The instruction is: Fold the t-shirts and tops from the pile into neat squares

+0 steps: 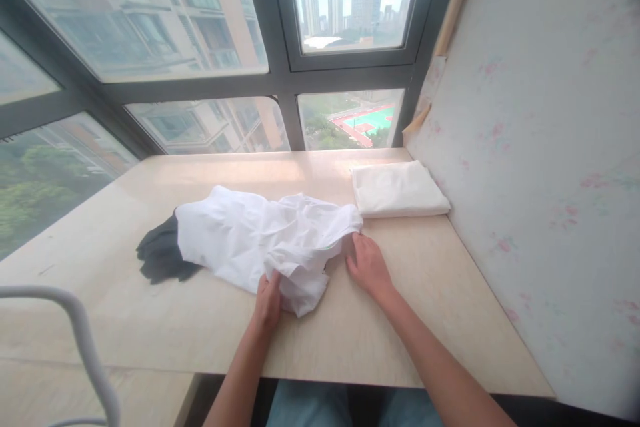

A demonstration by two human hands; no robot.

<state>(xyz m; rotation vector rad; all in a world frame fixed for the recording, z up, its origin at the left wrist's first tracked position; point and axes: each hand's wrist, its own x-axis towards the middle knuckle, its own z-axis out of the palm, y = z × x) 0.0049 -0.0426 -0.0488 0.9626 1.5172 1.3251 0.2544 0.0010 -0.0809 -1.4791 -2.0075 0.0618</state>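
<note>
A crumpled white garment lies spread across the wooden tabletop, its near part bunched up. My left hand grips the bunched fabric at the near edge, with the thumb on top and some fingers hidden under the cloth. At the garment's right end, my right hand pinches the edge between thumb and fingers. A black cloth sticks out from beneath the white garment on the left; the rest of it is covered.
A folded white cloth lies at the back right, against the flowered wall. Windows with dark frames rise behind the wooden tabletop. A grey curved tube stands at the front left.
</note>
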